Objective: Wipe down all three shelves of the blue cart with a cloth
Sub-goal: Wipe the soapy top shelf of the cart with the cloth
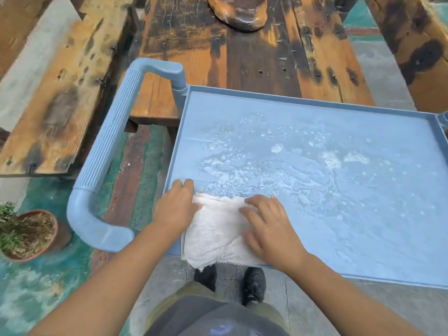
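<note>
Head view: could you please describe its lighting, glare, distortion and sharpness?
In the head view the light is soft and even, without hard shadows; the wet shelf shows a pale sheen, no harsh glare; wide-angle distortion bows the handle and the shelf's rim; the cloth, left hand and right hand are reasonably sharp, fine detail slightly soft.

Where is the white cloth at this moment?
Head view: the cloth lies on the near left corner of the top shelf, beside the cart handle, left hand at its left edge, right hand flat on it.
</note>
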Tool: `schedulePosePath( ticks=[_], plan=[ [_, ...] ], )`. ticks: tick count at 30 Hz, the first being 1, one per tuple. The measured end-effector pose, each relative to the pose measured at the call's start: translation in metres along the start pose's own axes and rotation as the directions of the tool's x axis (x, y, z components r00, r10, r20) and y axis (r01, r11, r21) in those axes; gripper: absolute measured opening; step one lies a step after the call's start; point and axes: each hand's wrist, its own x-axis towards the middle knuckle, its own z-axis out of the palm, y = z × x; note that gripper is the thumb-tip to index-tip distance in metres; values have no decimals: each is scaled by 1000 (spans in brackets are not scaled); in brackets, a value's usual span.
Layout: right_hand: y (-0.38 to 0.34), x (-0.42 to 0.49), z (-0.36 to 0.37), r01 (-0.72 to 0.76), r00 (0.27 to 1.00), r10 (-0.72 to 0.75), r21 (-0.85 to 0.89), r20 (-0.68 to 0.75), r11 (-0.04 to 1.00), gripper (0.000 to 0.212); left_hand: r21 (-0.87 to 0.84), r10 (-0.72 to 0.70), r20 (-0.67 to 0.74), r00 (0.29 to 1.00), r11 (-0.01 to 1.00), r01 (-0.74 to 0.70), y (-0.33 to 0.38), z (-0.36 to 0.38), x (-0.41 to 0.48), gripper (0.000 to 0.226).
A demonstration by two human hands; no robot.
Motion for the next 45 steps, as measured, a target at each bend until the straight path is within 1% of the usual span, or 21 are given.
schedulePosePath(
  ticks=[1,2,4,7,9,12,15,16,18,21,24,27,29,30,32,34,36,38,40,43,45],
  plan=[
    [-1,0,3,143,988,-144,33,51,989,38,2,-21,7,1000,1000,21,-1,2,1,35],
    [-2,0,7,270,955,-276,66,110,961,37,-2,-46,17,999,999,46,-3,3,0,36],
    [1,6,15,437,864,-448,102,230,894,43,-35,-79,36,996,996,80,-6,5,-1,37],
    [6,28,27,542,745,-559,159,363,825,57,-72,-39,34,999,997,41,-9,5,-3,34],
    [9,42,36,576,700,-594,178,397,798,64,-52,-3,40,999,999,5,-9,3,-3,33],
    [11,48,46,592,682,-598,161,421,790,67,-7,48,128,991,999,-47,-10,-1,1,29],
    [13,49,52,597,694,-588,123,416,793,66,34,43,271,962,998,-54,-9,-14,19,26],
    [13,50,52,598,695,-588,122,415,793,65,49,53,290,956,996,-70,-8,-21,28,27],
    [12,50,53,589,707,-580,117,405,800,66,42,81,241,967,995,-94,-2,-34,52,23],
    [12,48,54,570,729,-566,117,385,813,67,-15,146,82,986,989,-145,10,-47,100,10],
    [12,46,56,543,759,-541,108,362,833,68,-84,221,-43,974,971,-224,22,-48,157,22],
    [13,48,58,512,788,-536,161,303,844,69,-28,323,-137,936,944,-330,34,-46,214,33],
    [12,46,60,519,781,-549,180,297,836,70,55,429,-142,892,903,-426,38,-43,246,39],
    [13,46,61,519,780,-550,182,300,835,71,76,453,-126,882,891,-447,38,-41,260,42],
    [14,47,64,522,777,-559,199,289,829,73,122,456,-93,885,887,-444,30,-33,274,48],
    [13,48,64,523,770,-562,206,302,827,72,187,476,-91,875,871,-454,21,-25,278,55],
    [12,51,61,548,755,-565,151,332,822,70,201,488,-82,869,862,-465,21,-25,278,61],
    [11,52,61,573,745,-567,98,351,813,65,184,479,-63,875,868,-462,22,-27,277,63],
    [10,51,62,599,719,-590,101,366,794,60,158,470,-89,878,877,-454,21,-27,279,60],
    [11,52,67,667,663,-655,111,363,737,55,26,450,-124,884,892,-451,22,-31,282,57],
    [14,54,72,687,650,-656,72,383,723,52,-31,442,-149,884,892,-451,25,-32,284,55]
  ],
)
